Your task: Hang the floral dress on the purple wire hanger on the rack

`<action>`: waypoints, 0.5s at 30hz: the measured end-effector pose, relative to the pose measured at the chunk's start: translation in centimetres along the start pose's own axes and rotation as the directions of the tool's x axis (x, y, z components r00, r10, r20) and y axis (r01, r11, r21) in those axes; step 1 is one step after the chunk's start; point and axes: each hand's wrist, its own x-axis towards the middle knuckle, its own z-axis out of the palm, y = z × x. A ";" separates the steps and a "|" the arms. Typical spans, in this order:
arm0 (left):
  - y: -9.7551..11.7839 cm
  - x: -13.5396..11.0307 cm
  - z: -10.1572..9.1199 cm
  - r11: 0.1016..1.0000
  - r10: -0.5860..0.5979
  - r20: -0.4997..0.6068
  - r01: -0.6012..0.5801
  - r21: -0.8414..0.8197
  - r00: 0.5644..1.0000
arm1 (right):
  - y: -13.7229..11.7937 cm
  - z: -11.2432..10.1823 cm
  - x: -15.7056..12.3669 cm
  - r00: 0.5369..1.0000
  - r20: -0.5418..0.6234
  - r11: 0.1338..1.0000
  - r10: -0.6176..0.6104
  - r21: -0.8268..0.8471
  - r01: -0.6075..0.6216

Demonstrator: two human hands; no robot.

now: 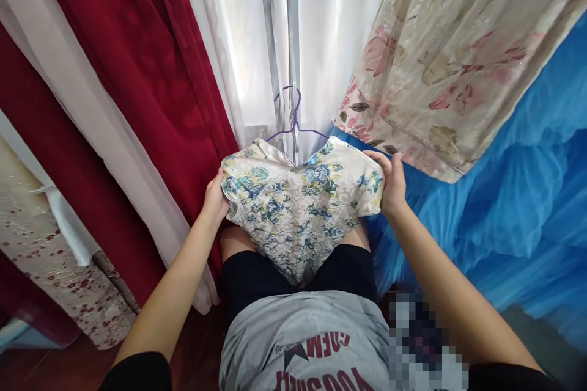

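Observation:
A cream garment with blue and green flowers (300, 208) hangs on a purple hanger (295, 119) in front of me, its lower part draped down over my lap. My left hand (214, 198) is closed on the garment's left shoulder. On the other side, my right hand (392, 183) grips its right shoulder. The hanger's hook sits by a metal pole (279, 43) in front of a white sheer curtain (321, 30).
A dark red curtain (137, 73) hangs at the left, with a white strip beside it. A cream cloth with pink flowers (458, 55) hangs at the upper right. Blue netting (513, 208) fills the right side. A red-speckled fabric (59, 269) lies at the lower left.

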 end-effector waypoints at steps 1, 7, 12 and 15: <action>0.5 -0.1 0.2 1.000 -0.027 0.014 0.027 -0.014 1.000 | -0.1 -0.1 -0.1 0.998 -0.049 0.999 -0.038 -0.007 0.038; 5.1 -0.6 2.2 0.996 -0.082 0.138 0.085 -0.013 0.987 | -2.2 -0.1 1.2 0.997 -0.071 0.988 0.033 0.150 -0.022; 9.4 -1.7 5.8 0.895 0.323 0.299 -0.393 0.212 0.898 | -3.6 -0.9 0.5 0.970 -0.218 0.963 0.104 0.266 -0.043; 10.2 -2.5 7.3 0.518 0.547 0.443 -0.703 0.487 0.710 | -4.2 -1.4 -3.2 0.956 -0.285 0.976 0.066 0.216 -0.003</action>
